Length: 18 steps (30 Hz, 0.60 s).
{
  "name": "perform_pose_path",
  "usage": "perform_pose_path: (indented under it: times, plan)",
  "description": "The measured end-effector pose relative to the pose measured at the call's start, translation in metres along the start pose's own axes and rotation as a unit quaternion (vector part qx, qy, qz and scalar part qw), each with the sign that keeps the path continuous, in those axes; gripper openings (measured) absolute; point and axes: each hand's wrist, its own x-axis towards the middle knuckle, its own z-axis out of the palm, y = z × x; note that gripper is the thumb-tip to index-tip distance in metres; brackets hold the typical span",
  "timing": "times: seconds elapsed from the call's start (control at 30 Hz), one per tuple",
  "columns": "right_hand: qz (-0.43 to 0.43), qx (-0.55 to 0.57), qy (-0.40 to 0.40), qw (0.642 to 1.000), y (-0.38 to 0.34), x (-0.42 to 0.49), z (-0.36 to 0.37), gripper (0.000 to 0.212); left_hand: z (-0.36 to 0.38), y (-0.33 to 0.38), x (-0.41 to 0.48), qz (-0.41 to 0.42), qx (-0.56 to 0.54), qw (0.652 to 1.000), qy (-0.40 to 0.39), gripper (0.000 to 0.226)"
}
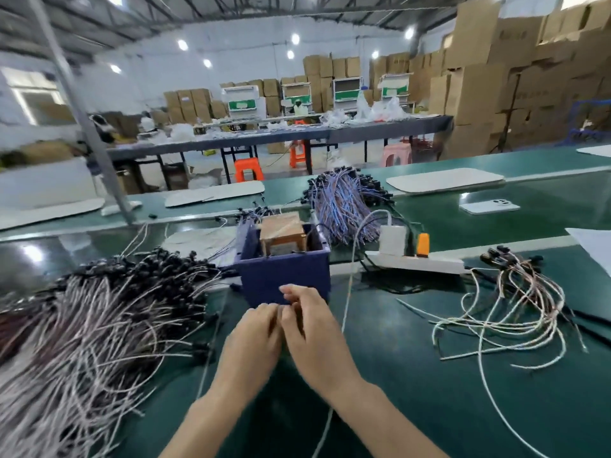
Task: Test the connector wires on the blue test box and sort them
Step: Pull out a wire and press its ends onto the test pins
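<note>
Head view: one blue test box (284, 276) stands in the middle of the green counter (429, 385), with its top open. Inside it sits one brown block (282, 238) wrapped in clear film, and it fills most of the box. I see no other container on this counter.

The connector wires lie in three groups. A very big pile (99, 325) of pale wires with black ends covers the counter to the left of the box and touches its left side. A thick bundle (344, 206) of blue and purple wires lies just behind the box, at its right corner. A small loose group (515, 302) of pale wires lies well apart on the right.

One white power strip (416, 263) lies to the right of the box, and it carries one white adapter (393, 239) and one orange piece (423, 244). A thin white cable (347, 292) goes from the adapter down past the right arm. One white phone (489, 206) lies further back. Three flat white boards (444, 183) rest along the far part of the counter. Behind it stand two orange stools (248, 168) and one pink stool (396, 153).

The left hand (254, 338) and the right hand (310, 328) meet directly in front of the near wall of the box. The left fingers (269, 309) are bent and close together, with the tips toward the right hand. The right fingers (294, 292) are bent also, and the upper ones reach the wall of the box. The picture is blurred here, so I cannot tell if they pinch a wire.
</note>
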Motion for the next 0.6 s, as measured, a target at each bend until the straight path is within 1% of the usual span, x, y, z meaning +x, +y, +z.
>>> perform_pose_path:
  times: [0.07, 0.1, 0.17, 0.23, 0.3, 0.37, 0.4, 0.5, 0.6]
  plan:
    - [0.001, -0.001, -0.039, 0.999, -0.003, 0.008, 0.025, 0.034, -0.014, -0.034, -0.011, -0.014, 0.121, 0.988, 0.091, 0.019]
    - [0.016, -0.001, -0.064, 0.998, -0.005, 0.012, 0.036, 0.032, -0.02, -0.047, -0.014, -0.032, 0.164, 0.979, 0.117, 0.016]
    - [0.058, -0.008, -0.128, 0.99, -0.008, 0.021, 0.054, 0.029, -0.029, -0.063, -0.017, -0.094, 0.218, 0.961, 0.141, 0.019]
    - [0.073, -0.074, -0.186, 0.977, -0.007, 0.028, 0.07, 0.033, -0.032, -0.068, -0.017, -0.165, 0.229, 0.946, 0.16, 0.024]
    - [0.05, -0.175, -0.228, 0.957, -0.008, 0.031, 0.081, 0.039, -0.031, -0.068, -0.015, -0.19, 0.199, 0.943, 0.186, 0.029]
    - [0.025, -0.231, -0.251, 0.94, -0.011, 0.032, 0.088, 0.044, -0.032, -0.067, -0.012, -0.174, 0.103, 0.95, 0.239, 0.034]
    - [0.011, -0.242, -0.258, 0.935, -0.013, 0.032, 0.09, 0.046, -0.034, -0.067, -0.011, -0.168, 0.047, 0.946, 0.272, 0.036]
    - [-0.036, -0.257, -0.274, 0.926, -0.015, 0.032, 0.097, 0.049, -0.04, -0.065, -0.01, -0.187, -0.067, 0.914, 0.354, 0.037]
    - [-0.071, -0.27, -0.266, 0.923, -0.014, 0.032, 0.103, 0.045, -0.042, -0.066, -0.01, -0.224, -0.133, 0.877, 0.404, 0.036]
